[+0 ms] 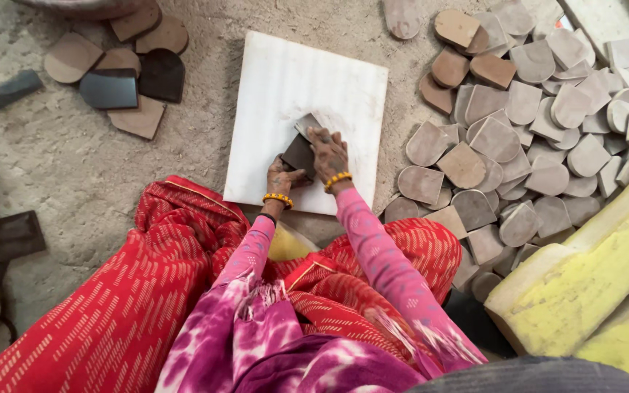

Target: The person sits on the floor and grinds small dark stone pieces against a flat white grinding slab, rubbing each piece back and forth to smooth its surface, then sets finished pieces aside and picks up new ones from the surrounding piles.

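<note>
Fingers (282,177) of the left hand (279,179) are closed on the near edge of a dark flat piece (299,153), and the right hand (328,152) presses flat on this same piece with fingers together. It lies on a white square board (278,87) on the sandy floor (74,175). Left of the board are some dark and brown pieces (121,76); right of it is a big heap of grey-brown pieces (518,138), then yellow foam blocks (584,276)

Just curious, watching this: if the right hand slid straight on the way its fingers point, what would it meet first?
The right hand points up and left across the white slab. It would first meet the small grey piece at its fingertips, then probably bare slab, though depth is unclear.
</note>
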A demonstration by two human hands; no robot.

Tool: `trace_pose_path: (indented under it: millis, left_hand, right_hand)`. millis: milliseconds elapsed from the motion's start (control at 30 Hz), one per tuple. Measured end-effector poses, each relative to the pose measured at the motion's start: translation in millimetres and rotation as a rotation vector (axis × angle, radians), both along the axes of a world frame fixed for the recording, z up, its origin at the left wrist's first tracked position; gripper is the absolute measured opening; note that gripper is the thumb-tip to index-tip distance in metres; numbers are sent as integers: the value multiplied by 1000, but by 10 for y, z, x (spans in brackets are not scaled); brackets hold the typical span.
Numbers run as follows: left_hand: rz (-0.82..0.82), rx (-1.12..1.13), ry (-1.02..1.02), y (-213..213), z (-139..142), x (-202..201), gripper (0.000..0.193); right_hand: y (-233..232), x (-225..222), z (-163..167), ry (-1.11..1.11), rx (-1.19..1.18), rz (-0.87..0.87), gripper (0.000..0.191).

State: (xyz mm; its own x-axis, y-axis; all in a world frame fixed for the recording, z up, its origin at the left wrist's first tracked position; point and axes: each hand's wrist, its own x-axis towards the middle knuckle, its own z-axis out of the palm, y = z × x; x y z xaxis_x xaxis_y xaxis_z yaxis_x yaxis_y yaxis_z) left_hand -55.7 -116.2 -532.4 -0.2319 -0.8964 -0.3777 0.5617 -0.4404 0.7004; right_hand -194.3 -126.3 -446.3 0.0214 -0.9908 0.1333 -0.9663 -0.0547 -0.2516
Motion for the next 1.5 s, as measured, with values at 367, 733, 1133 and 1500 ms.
trace_pose_path:
  millis: [367, 733, 1133, 1500]
  left_hand:
    - [-7, -42, -62, 83, -62, -7, 46]
    - [-39, -97, -160, 48, -31, 1, 39]
    - [12, -171, -106, -6, -35, -35, 52]
    - [-55, 71, -128, -46, 100, 5, 51]
  right_hand:
    - [419, -121, 18, -81, 121, 74, 51]
    - [557, 34, -29, -134, 76, 141, 49]
    - [382, 69, 12, -61, -26, 133, 51]
    - [37, -95, 3, 74, -135, 95, 53]
